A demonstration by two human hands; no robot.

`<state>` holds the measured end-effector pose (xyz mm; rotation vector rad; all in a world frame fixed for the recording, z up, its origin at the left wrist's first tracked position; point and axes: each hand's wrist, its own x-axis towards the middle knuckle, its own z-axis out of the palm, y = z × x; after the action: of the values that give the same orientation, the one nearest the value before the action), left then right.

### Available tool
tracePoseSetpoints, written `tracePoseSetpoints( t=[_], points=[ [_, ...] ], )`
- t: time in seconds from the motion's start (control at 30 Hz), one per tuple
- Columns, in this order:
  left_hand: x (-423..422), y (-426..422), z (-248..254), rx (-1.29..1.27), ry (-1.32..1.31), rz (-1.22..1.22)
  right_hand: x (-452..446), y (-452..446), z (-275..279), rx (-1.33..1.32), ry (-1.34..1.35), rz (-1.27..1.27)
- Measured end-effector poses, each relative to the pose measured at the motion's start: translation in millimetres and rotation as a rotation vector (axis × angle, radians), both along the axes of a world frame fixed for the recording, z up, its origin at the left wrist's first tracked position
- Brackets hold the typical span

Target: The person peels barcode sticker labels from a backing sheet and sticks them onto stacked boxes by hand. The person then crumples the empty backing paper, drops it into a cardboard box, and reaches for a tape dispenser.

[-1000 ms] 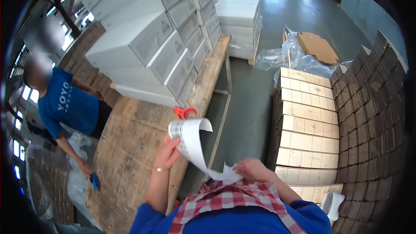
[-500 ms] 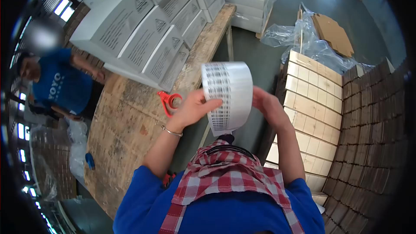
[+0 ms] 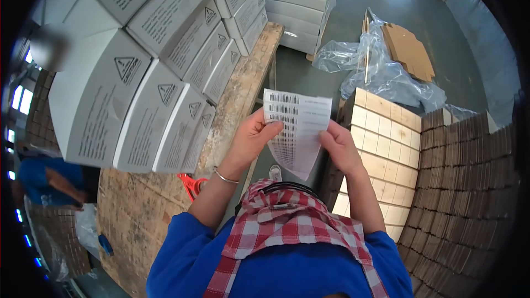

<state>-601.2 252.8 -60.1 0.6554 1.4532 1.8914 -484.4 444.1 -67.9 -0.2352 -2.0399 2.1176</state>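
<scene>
A long white sheet of barcode labels (image 3: pixel 301 118) hangs in front of my chest, its lower part curving to a narrow end. My left hand (image 3: pixel 248 140) pinches its left edge, thumb over the printed barcodes and fingers behind. On the right edge, my right hand (image 3: pixel 343 148) grips it between thumb and fingers. Left of my left forearm, a red tape dispenser (image 3: pixel 190 186) lies on the worn wooden table (image 3: pixel 135 204), partly hidden by the arm.
White boxes with caution marks (image 3: pixel 135 113) are stacked on the table. A co-worker in a blue shirt (image 3: pixel 41 182) stands beyond it. To my right are pale wooden pieces (image 3: pixel 381 132) and stacked flat cardboard (image 3: pixel 458 176). Plastic film (image 3: pixel 381 72) lies on the floor ahead.
The label sheet was bent into a broad loop and now hangs flatter. My right hand has come round to its front edge. My view has shifted, and the co-worker appears lower and farther left.
</scene>
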Motion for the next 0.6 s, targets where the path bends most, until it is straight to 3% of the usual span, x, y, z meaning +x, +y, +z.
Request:
tracePoseSetpoints(
  t=[0.07,0.17,0.3,0.43,0.6],
  points=[
    [-24,9,6,0.006,-0.031,-0.032,-18,18,2,0.034,-0.004,-0.050],
    [-63,19,19,-0.189,-0.011,-0.381,-49,49,29,-0.174,0.154,-0.050],
    [-83,41,26,-0.338,0.210,-0.486,-79,53,58,0.119,0.004,0.138],
    [-106,51,22,-0.314,0.124,-0.428,-117,74,47,0.103,-0.252,0.451],
    [-128,40,2,-0.296,0.050,-0.225,-169,160,21,0.047,-0.107,0.225]
  ],
)
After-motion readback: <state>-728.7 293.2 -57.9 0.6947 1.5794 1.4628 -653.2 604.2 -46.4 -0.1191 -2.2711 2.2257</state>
